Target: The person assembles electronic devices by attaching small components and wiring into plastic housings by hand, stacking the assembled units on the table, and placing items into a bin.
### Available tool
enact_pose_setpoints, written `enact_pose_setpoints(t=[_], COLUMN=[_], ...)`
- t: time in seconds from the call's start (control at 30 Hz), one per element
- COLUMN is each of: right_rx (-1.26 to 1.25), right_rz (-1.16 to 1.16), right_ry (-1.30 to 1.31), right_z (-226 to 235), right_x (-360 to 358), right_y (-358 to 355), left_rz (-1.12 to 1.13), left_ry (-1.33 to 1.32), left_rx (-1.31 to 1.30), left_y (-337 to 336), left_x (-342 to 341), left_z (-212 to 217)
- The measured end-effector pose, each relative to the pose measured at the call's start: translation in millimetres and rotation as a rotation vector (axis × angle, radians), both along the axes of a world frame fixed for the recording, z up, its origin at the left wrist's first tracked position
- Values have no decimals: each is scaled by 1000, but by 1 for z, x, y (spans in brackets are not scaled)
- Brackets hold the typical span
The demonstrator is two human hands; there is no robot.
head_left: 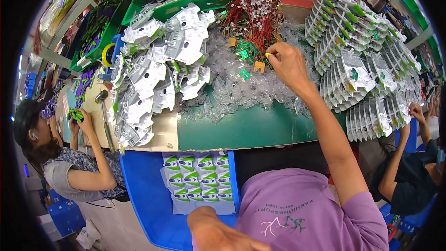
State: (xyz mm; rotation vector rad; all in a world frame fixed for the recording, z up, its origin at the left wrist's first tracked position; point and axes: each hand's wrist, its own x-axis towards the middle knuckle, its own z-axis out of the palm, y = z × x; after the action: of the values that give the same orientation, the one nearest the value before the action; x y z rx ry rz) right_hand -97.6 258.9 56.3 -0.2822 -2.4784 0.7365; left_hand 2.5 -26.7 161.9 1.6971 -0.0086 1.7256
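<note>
Head view: right hand (pixel 290 67) reaches up and forward over the worktop (pixel 251 128), arm nearly straight, wrist bent slightly, fingers curled inward. Its grip is almost closed, thumb and forefinger tips close together at a small yellow piece (pixel 267 55); too small to tell whether pinched. That piece sits just above a flat yellow square (pixel 259 67), by the lower end of a bundle of thin red wires (pixel 267 35) with clear tips.

Left hand (pixel 216 232) is low, near the body, back up, over the near end of a smooth blue plastic bin (pixel 144 190); fingers point right, partly cut off by the lower edge. Can't tell its grip or whether it holds anything.

Bin: white-and-green pieces (pixel 200 179) in neat rows on a white sheet (pixel 186 208). Worktop: loose heap of glassy clear plastic parts (pixel 274 93), small flat green boards (pixel 244 74); curved white-and-green shells piled left (pixel 148 76), ribbed, tightly nested stacks right (pixel 355 104).
</note>
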Motion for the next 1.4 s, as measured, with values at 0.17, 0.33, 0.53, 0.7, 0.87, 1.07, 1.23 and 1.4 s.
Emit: enact_pose_setpoints(t=[0.17, 0.33, 0.53, 0.7, 0.87, 1.07, 1.23, 1.4], right_rx=[-425, -496, 47, 158, -960, -766, -485, -512], right_rz=[87, 28, -172, 36, 156, 193, 270, 281], right_ry=[-110, -280, 233, 356, -36, -29, -9, -57], right_z=[23, 28, 28, 10, -6, -4, 5, 4], right_x=[32, 55, 67, 83, 103, 127, 136, 131], right_y=[-7, -4, -6, -7, -12, -19, -21, -24], left_rz=[296, 496, 610, 790, 1017, 1069, 1164, 1174], left_ry=[-153, -205, -332, -411, -377, -499, -479, -507], left_rx=[-377, -1062, -1252, -1249, -1142, -1106, -1064, -1042], left_y=[-3, 19, 45, 63, 83, 97, 96, 91], left_x=[-15, -11, -15, -29, -39, -54, -58, -57], left_z=[-59, -109, -127, -119, -123, -120, -113, -123])
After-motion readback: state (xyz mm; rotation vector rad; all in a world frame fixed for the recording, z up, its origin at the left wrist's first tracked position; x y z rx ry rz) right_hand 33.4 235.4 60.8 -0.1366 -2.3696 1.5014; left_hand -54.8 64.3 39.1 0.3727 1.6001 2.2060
